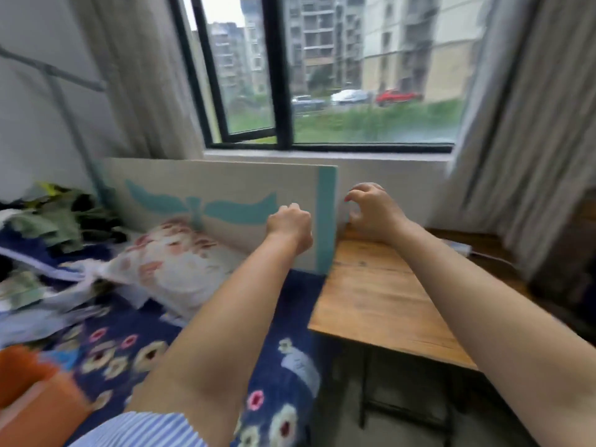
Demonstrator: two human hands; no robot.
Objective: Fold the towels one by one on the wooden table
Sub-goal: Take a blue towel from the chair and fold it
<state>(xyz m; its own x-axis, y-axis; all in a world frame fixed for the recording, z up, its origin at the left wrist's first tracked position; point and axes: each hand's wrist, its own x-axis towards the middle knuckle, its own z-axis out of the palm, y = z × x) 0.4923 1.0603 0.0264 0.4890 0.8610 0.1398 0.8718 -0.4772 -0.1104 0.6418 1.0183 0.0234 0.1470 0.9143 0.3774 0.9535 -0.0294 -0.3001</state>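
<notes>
The wooden table [380, 298] stands at the right, beside the bed. I can make out no towel for certain. My left hand [290, 225] is curled into a fist in front of a cream panel with teal shapes [225, 188], and nothing shows in its grip. My right hand [371, 211] hovers over the table's far end, right beside the panel's teal-striped edge, its fingers curled like a claw. Blur hides whether it holds anything.
A bed with a dark blue flowered sheet [135, 343] lies to the left, carrying a flowered pillow [174, 256] and a heap of clothes [54, 221]. A window [354, 75] and grey curtains [522, 124] are behind. A white cable [483, 256] runs along the table's right edge.
</notes>
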